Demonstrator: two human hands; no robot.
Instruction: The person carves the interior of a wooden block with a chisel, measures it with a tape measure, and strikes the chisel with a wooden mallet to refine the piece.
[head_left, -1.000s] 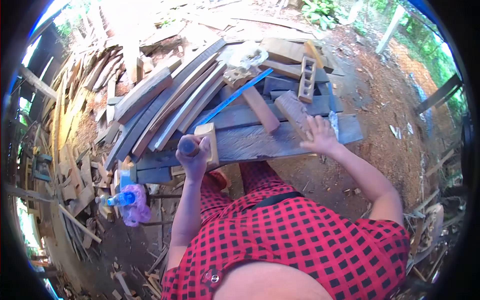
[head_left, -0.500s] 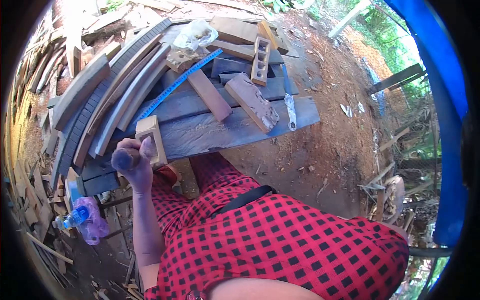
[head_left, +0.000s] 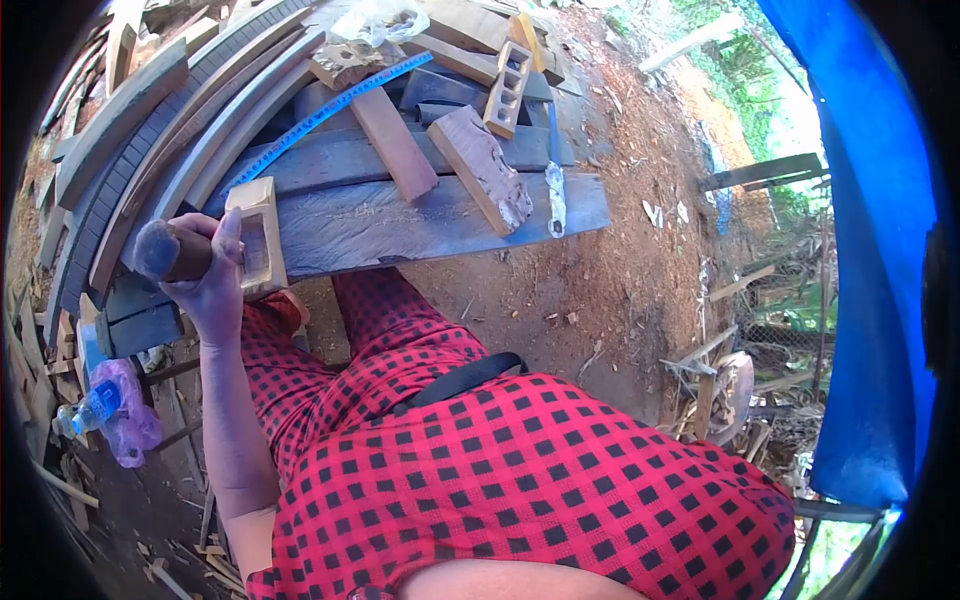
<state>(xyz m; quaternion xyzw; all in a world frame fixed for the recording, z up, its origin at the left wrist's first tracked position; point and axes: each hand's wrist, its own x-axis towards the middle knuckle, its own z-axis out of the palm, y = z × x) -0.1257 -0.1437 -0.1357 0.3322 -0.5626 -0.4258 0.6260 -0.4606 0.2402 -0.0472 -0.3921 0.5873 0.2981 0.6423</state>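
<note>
My left hand (head_left: 215,275) is closed around a thick round piece of wood (head_left: 172,250), whose dark, blunt end points toward the camera. Just beside the fingers, at the bench's near edge, stands a pale wooden block (head_left: 262,240) with a rectangular hollow cut into its face; my thumb overlaps its side in this view. Behind it a blue measuring tape (head_left: 330,112) lies stretched over the boards. A reddish board (head_left: 394,145) and a rough-ended wood piece (head_left: 480,170) rest on the bench plank (head_left: 430,217). My right hand is out of view.
Long curved timbers (head_left: 120,140) fill the bench's left side. A wooden piece with several holes (head_left: 508,90) and a blue-and-clear tool (head_left: 556,195) lie farther right. Below left hang a purple bag (head_left: 130,425) and a plastic bottle (head_left: 98,405). A blue tarp (head_left: 870,300) borders the right.
The view has shifted, so the bench and its contents appear farther up and left. My left hand keeps its grip on the round piece of wood, beside the hollowed block.
</note>
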